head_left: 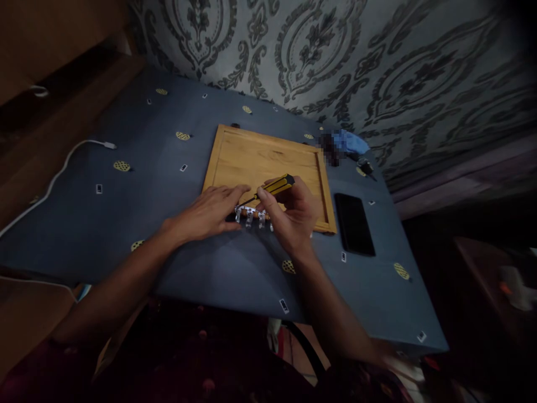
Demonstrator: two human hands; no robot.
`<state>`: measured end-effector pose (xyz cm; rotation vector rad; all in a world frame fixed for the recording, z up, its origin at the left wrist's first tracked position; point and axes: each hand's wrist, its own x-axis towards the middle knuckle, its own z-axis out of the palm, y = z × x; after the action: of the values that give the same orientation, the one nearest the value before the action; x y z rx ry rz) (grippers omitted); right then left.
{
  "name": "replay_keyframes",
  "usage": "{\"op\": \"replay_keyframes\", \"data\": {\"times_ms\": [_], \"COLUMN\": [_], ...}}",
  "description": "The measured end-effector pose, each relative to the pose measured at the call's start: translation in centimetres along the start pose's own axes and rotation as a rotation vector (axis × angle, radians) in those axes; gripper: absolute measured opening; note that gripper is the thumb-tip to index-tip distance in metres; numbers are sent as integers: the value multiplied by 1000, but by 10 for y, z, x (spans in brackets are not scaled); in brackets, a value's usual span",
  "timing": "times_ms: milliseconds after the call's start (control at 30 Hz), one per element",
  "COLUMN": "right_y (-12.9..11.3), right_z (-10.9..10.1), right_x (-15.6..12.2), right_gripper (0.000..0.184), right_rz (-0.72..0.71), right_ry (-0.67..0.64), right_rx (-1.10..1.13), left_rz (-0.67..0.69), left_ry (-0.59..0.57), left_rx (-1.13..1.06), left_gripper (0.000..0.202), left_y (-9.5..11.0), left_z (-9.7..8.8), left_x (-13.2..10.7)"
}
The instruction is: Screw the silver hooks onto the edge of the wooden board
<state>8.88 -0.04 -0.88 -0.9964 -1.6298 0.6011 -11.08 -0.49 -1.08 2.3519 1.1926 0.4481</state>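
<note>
In my right hand (296, 215) is a screwdriver with a yellow and black handle (277, 184), gripped between thumb and fingers. Its thin shaft slants down and left to the left end of a shiny metal hook rail (250, 210). Several hooks hang from that rail along the front edge of a wooden tray (255, 159) with a raised rim. My left hand (210, 211) lies with fingers stretched over the tray's front left corner, thumb and forefinger on either side of the rail's end. The right end of the rail is hidden behind my right hand.
A black phone (354, 224) lies right of the tray on the blue patterned tablecloth (163, 162). Behind it are a blue cloth (351, 142) and a small dark object (364, 165). A white cable (69, 155) runs along the left side. A patterned wall (319, 45) borders the back.
</note>
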Motion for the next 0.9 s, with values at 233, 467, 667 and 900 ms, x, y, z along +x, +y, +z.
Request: {"op": "replay_keyframes", "data": {"times_ms": [233,467,667,900], "right_y": [-2,-2,-8,-8], "right_z": [2,0,-5,-7], "right_x": [1,4,8,9], "right_gripper": [28,31,32,27], "right_rz": [9,14,5,1], "right_ry": [-16,-52,-182,-197], "right_rx": [-14,-38,-33,-34], "left_rz": [-24,-5,9,10], "left_ry": [-20,-2,-11,-9], "left_rx": [6,12,-2,1], "left_gripper": [63,62,62,64], "left_y": [4,3,2,3], "left_z": [-2,-1,-1,-2], "left_x": [1,0,0,0]}}
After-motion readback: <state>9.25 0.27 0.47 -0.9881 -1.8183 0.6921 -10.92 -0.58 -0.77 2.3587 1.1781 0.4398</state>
